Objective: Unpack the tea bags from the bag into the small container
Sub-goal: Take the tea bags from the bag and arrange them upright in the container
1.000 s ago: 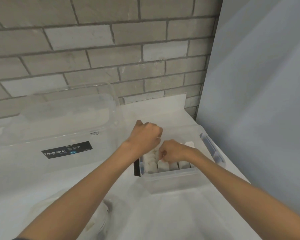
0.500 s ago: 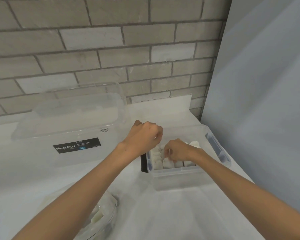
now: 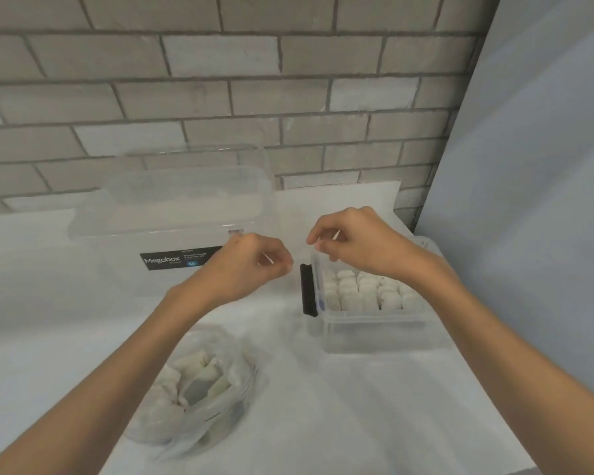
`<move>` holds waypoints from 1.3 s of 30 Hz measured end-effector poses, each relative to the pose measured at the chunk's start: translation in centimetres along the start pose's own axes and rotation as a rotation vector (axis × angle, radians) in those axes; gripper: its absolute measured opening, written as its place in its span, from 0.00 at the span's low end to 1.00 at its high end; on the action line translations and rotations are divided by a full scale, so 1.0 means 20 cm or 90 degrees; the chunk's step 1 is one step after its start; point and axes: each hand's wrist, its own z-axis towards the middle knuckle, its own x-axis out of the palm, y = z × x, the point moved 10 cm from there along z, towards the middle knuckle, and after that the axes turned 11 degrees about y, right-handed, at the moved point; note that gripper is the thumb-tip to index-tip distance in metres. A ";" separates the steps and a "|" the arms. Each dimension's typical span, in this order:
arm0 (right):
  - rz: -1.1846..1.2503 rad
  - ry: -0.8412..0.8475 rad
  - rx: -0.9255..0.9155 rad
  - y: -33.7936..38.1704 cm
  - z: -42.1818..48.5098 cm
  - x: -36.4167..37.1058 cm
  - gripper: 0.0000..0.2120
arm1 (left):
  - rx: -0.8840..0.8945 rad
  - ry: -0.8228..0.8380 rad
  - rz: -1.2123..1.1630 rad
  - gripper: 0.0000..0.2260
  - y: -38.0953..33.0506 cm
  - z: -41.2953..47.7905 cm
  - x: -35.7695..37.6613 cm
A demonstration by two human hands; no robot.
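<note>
A small clear container [image 3: 367, 329] with a dark side clip stands on the white counter at centre right. White tea bags [image 3: 360, 291] stand packed upright in rows inside it. A clear plastic bag [image 3: 192, 389] with more white tea bags lies open near the front left. My left hand [image 3: 251, 265] hovers left of the container, fingers curled, nothing visible in it. My right hand [image 3: 357, 245] is above the container's back rim, fingertips pinched together, with nothing visible between them.
A large clear lidded box [image 3: 179, 228] with a black "Megabox" label stands at the back left against the grey brick wall [image 3: 220, 90]. A pale blue panel [image 3: 535, 200] rises close to the right of the container. The counter's front right edge [image 3: 515, 426] slants away.
Both hands have lifted out of the small container and moved apart, the left one going left. The camera has tilted down, so the plastic bag now shows fully.
</note>
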 end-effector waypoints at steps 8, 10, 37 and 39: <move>0.069 0.132 -0.096 0.43 0.14 0.50 0.06 | -0.164 0.060 -0.065 0.05 0.44 -0.49 0.04; 0.074 0.178 -0.106 0.49 0.16 0.65 0.07 | -0.213 0.108 -0.064 0.06 0.54 -0.58 0.10; 0.473 0.078 0.105 0.30 0.11 1.01 0.01 | -0.211 -0.235 -0.290 0.03 0.68 -0.82 0.08; 0.569 0.082 0.103 0.29 0.10 1.03 0.01 | -0.190 -0.272 -0.313 0.01 0.64 -0.82 0.04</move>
